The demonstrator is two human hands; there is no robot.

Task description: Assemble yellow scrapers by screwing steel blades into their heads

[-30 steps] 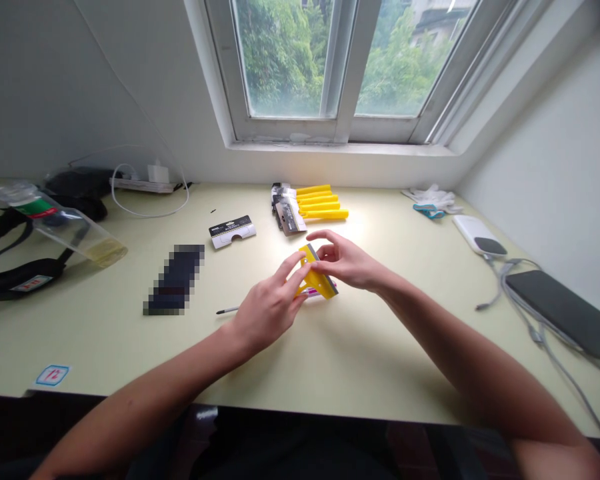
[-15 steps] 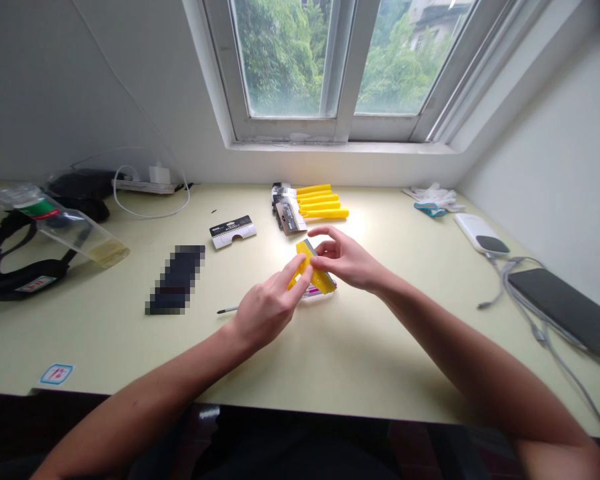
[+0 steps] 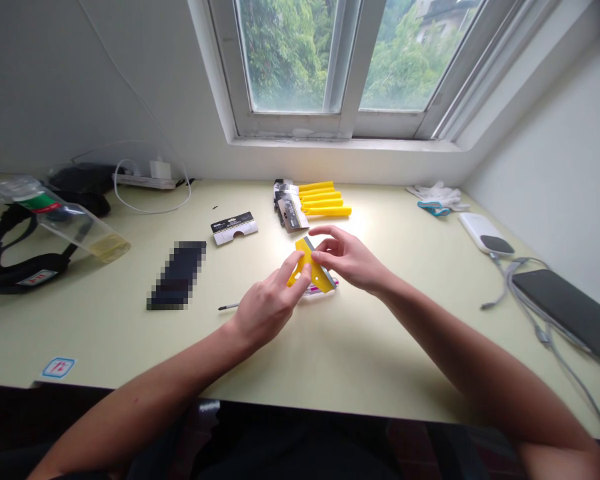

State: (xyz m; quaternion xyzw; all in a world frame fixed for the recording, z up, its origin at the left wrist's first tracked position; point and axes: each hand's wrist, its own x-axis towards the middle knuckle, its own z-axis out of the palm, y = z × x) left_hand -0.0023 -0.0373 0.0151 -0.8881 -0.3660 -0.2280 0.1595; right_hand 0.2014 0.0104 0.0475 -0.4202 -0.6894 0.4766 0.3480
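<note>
Above the middle of the table, my left hand (image 3: 267, 303) grips a yellow scraper head (image 3: 321, 279), thumb and fingers on its flat face. A grey blade strip (image 3: 308, 244) runs along the head's right edge, and small holes show in the yellow part. My right hand (image 3: 350, 260) pinches that edge with the thumb and bent fingers; its index finger reaches over the top corner. Below the head lies a clear item with pink marks (image 3: 314, 290), mostly covered. A thin dark-tipped shaft, like a screwdriver's (image 3: 229, 307), sticks out from behind my left hand.
Yellow-handled tools (image 3: 325, 200) with black-and-white cards lie near the window. A loose card (image 3: 234, 228) and a pixelated dark rectangle (image 3: 177, 275) are left. A tilted bottle (image 3: 75, 230) rests by black straps. Gloves (image 3: 437, 197), a power bank (image 3: 485, 233) and a cabled phone (image 3: 570, 310) sit right.
The scraper head has turned slightly, so more of its yellow face and holes shows. Both hands keep nearly the same place. The whole view has shifted a little.
</note>
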